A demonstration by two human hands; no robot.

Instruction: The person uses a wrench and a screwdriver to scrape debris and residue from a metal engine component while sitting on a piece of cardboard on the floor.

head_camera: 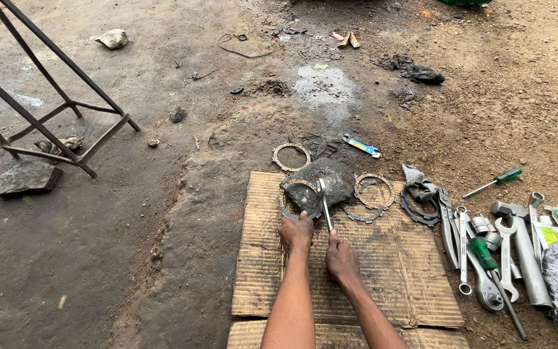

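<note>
On a sheet of cardboard (382,284) laid over bare ground, the left hand (296,232) presses down on a dark metal cover (318,184), while the right hand (341,257), just beside it, is closed around the handle of a silver wrench (324,201) whose head meets the cover. Toothed ring plates (374,191) lie just beyond and right of both hands. Farther right, spanners and screwdrivers (498,258) are spread out. Far left stands a metal frame (40,116).
</note>
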